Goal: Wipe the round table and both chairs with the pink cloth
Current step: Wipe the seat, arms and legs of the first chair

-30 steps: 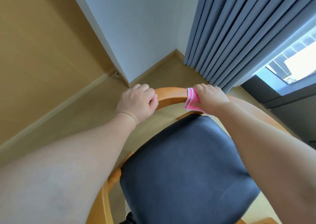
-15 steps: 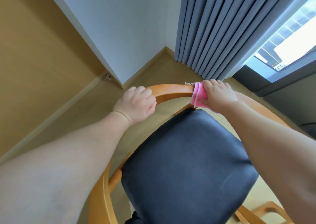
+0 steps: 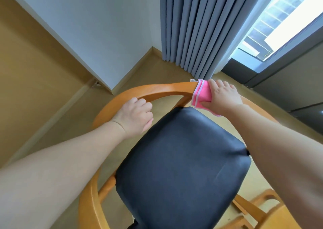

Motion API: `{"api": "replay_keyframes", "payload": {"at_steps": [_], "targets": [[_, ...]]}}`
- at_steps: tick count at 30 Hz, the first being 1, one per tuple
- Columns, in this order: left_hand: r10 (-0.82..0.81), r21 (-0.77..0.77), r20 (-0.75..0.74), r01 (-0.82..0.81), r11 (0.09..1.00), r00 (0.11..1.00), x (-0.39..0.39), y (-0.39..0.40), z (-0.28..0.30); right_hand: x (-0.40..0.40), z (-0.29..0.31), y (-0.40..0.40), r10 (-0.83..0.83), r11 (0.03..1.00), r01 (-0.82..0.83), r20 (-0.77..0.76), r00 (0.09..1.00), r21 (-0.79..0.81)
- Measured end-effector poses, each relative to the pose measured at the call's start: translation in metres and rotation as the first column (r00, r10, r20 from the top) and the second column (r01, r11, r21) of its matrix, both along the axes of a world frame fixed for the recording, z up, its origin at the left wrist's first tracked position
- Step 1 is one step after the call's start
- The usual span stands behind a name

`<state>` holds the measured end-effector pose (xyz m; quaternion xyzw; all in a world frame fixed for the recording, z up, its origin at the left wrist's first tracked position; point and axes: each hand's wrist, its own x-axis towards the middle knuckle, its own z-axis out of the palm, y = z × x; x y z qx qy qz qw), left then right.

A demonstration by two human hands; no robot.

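The right hand clamps the folded pink cloth around the curved wooden rail of the chair, fingers over the top and thumb under, at about 1 o'clock from the seat; the left hand curls over the same rail at about 11 o'clock, holding no cloth, and seems to steady the chair; the hands stand well apart along the arc, with bare wood between them. The step in hand looks like wiping the rail; to do it well the cloth should stay wrapped around the wood, so that top and underside are both rubbed, and slide along the curve with even pressure while the left hand braces against the pull; when the cloth nears the left hand, that hand needs to shift or lift, or a patch beneath it goes unwiped. The dark seat pad and the lower frame likely remain to be done, and the round table is not surely in view; pale wood at the 5 o'clock corner cannot be identified. As for room, the curtain hangs just beyond the rail at 12 o'clock, near the cloth, and could be brushed by a wide stroke; the wall corner lies at 10 o'clock, apart from the chair; open floor shows at 9 o'clock, and the window sits at 2 o'clock.
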<state>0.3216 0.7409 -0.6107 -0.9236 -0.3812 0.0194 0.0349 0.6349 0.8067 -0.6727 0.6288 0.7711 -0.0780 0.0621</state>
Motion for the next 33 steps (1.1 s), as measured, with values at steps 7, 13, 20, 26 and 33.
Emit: {"api": "replay_keyframes", "payload": {"at_steps": [7,13,20,26,33], "targets": [[0.239,-0.183,0.198,-0.204,0.962,0.951,0.067,-0.025,-0.004,0.034,0.001,-0.024,-0.107,0.994,0.107,-0.022,0.994,0.004],[0.18,-0.241,0.219,-0.125,0.962,0.959,0.102,-0.04,-0.005,0.065,0.001,-0.05,-0.194,0.981,0.194,-0.012,0.981,0.007],[0.129,-0.279,0.204,-0.069,0.958,0.97,0.144,-0.059,-0.005,0.102,0.0,-0.093,-0.3,0.954,0.3,-0.002,0.954,0.024],[0.089,-0.313,0.176,-0.03,0.949,0.98,0.172,-0.075,-0.005,0.128,0.002,-0.129,-0.384,0.923,0.384,0.027,0.923,-0.005],[0.053,-0.337,0.088,-0.02,0.941,0.995,0.195,-0.085,0.003,0.146,0.008,-0.161,-0.452,0.889,0.456,0.071,0.889,-0.047]]}}
